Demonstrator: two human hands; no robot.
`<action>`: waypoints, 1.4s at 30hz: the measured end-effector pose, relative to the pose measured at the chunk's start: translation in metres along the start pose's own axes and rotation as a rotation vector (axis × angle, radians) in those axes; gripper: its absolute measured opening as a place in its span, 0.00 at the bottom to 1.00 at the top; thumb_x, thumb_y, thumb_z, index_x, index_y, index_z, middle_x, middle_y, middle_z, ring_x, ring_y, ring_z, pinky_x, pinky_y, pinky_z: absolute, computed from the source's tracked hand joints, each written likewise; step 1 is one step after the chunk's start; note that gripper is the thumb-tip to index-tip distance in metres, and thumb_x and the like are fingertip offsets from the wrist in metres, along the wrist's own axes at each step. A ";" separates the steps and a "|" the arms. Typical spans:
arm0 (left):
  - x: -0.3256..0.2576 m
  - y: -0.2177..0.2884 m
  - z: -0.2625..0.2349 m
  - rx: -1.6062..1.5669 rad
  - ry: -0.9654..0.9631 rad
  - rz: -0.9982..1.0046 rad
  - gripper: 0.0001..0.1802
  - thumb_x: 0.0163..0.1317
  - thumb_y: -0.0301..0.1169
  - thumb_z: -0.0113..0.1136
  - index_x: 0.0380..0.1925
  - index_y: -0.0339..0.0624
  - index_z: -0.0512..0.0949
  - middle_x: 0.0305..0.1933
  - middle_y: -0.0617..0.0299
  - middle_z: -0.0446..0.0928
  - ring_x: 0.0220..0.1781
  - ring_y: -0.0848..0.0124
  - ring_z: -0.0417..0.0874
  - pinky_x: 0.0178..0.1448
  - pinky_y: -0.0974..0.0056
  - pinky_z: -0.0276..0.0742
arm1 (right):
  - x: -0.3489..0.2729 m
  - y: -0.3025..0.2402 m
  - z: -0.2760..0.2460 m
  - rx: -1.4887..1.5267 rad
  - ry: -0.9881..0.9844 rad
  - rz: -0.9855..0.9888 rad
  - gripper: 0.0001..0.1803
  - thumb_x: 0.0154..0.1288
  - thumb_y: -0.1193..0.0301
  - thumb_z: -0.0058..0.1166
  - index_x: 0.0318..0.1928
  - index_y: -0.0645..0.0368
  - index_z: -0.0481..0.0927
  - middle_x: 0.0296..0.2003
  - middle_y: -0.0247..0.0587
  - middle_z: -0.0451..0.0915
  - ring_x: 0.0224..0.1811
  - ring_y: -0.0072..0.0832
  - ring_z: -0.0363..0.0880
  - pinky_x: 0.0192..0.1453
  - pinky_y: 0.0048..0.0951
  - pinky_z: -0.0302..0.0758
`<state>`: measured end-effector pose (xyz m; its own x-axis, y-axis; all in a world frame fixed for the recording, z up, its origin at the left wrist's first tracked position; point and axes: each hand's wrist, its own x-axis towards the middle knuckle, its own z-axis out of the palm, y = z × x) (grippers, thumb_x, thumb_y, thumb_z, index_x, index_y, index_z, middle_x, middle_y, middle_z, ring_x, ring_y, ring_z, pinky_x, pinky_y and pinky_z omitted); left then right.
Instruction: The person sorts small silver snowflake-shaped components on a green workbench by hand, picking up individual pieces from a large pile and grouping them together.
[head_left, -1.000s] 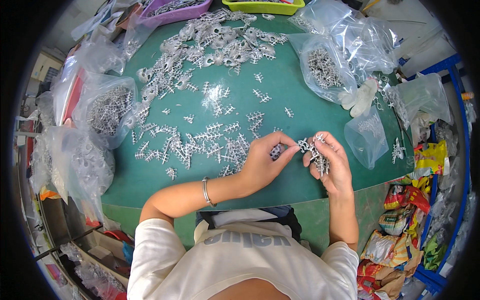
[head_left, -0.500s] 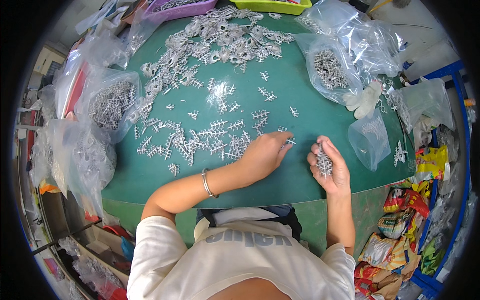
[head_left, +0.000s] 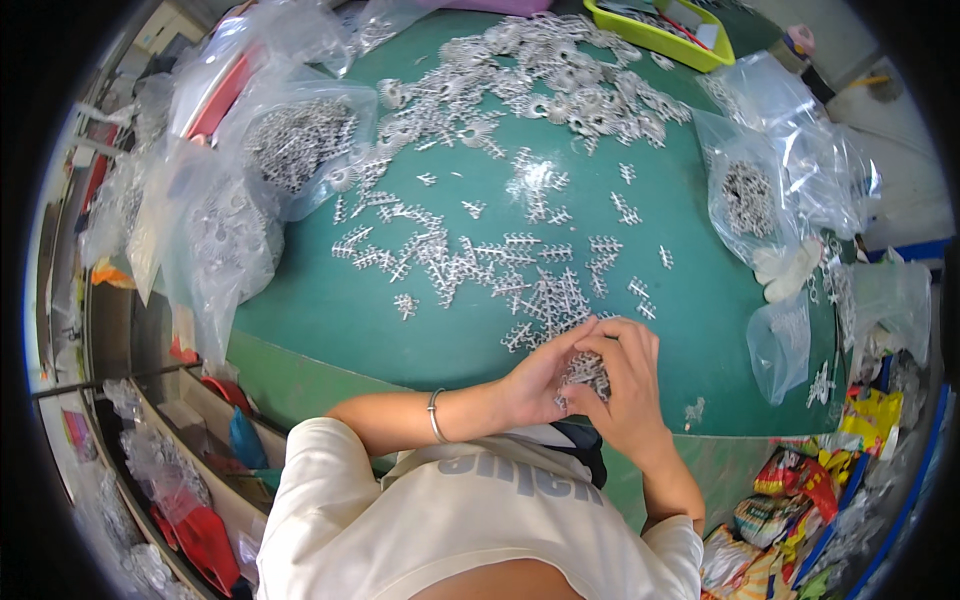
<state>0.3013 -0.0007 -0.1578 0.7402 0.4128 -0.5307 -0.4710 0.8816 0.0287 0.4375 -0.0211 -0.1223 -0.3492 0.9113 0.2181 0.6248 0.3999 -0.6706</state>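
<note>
Both hands meet at the near edge of the green table, around a bunch of small silver fishbone-shaped metal pieces. My left hand, with a bracelet at the wrist, closes on the bunch from the left. The curled fingers of my right hand grip it from the right and above. Part of the bunch is hidden by the fingers. Just beyond the hands lie loose branched metal pieces of the same look, scattered across the table.
A heap of fan-shaped and branched metal parts covers the far side. Clear bags of metal parts stand at the left and right. A yellow-green basket sits at the back. A whitish glove lies near the right bag.
My left hand has left the loose pieces and joined my right hand, which has moved left. The bunch is now between both hands. The whole view has shifted and turned a little.
</note>
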 end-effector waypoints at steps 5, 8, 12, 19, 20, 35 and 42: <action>-0.017 0.008 -0.021 -0.024 -0.078 0.106 0.20 0.64 0.49 0.49 0.38 0.43 0.75 0.35 0.61 0.79 0.35 0.69 0.82 0.31 0.68 0.79 | 0.011 -0.010 0.004 0.011 -0.051 -0.083 0.26 0.50 0.60 0.61 0.47 0.61 0.71 0.46 0.47 0.70 0.51 0.47 0.66 0.54 0.43 0.59; -0.043 0.026 -0.017 -0.031 -0.105 0.090 0.17 0.62 0.46 0.52 0.37 0.42 0.75 0.33 0.60 0.78 0.34 0.67 0.81 0.29 0.69 0.77 | 0.016 -0.012 0.010 0.232 -0.018 -0.110 0.23 0.55 0.63 0.59 0.48 0.63 0.72 0.48 0.49 0.71 0.50 0.46 0.68 0.54 0.43 0.62; -0.086 0.084 -0.021 -0.057 -0.011 0.618 0.16 0.62 0.43 0.49 0.33 0.41 0.74 0.32 0.57 0.77 0.33 0.67 0.79 0.29 0.66 0.77 | 0.017 -0.014 0.018 0.255 0.073 0.021 0.14 0.56 0.73 0.56 0.43 0.66 0.74 0.44 0.49 0.74 0.46 0.42 0.72 0.51 0.34 0.68; -0.119 0.289 -0.046 1.486 1.401 2.374 0.16 0.56 0.41 0.61 0.37 0.42 0.76 0.41 0.54 0.72 0.45 0.58 0.73 0.47 0.56 0.72 | 0.017 -0.008 0.021 0.307 -0.003 0.077 0.08 0.55 0.79 0.55 0.37 0.65 0.77 0.36 0.47 0.77 0.40 0.39 0.76 0.47 0.31 0.71; -0.120 0.307 -0.053 1.707 1.595 2.155 0.18 0.55 0.43 0.61 0.38 0.41 0.76 0.44 0.51 0.71 0.48 0.55 0.71 0.50 0.54 0.71 | 0.017 -0.001 0.020 0.308 0.004 0.097 0.07 0.55 0.79 0.55 0.36 0.65 0.77 0.36 0.47 0.77 0.40 0.39 0.76 0.47 0.30 0.71; -0.080 0.198 -0.040 2.198 1.227 1.707 0.24 0.52 0.32 0.63 0.50 0.42 0.71 0.58 0.45 0.63 0.60 0.48 0.63 0.62 0.50 0.60 | 0.064 0.070 0.008 -0.365 0.079 -0.132 0.08 0.52 0.81 0.54 0.36 0.61 0.78 0.38 0.44 0.76 0.42 0.43 0.72 0.53 0.38 0.66; -0.046 0.116 -0.025 2.234 0.458 1.129 0.17 0.53 0.29 0.62 0.44 0.41 0.74 0.46 0.57 0.71 0.48 0.58 0.71 0.52 0.59 0.64 | 0.049 0.090 -0.017 1.034 0.314 0.382 0.11 0.59 0.82 0.49 0.44 0.65 0.71 0.45 0.46 0.75 0.46 0.34 0.74 0.50 0.31 0.71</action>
<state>0.2002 0.0770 -0.1511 0.4696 0.8540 0.2239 0.6977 -0.5144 0.4985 0.4884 0.0614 -0.1600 0.0205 0.9983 -0.0549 -0.2712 -0.0473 -0.9614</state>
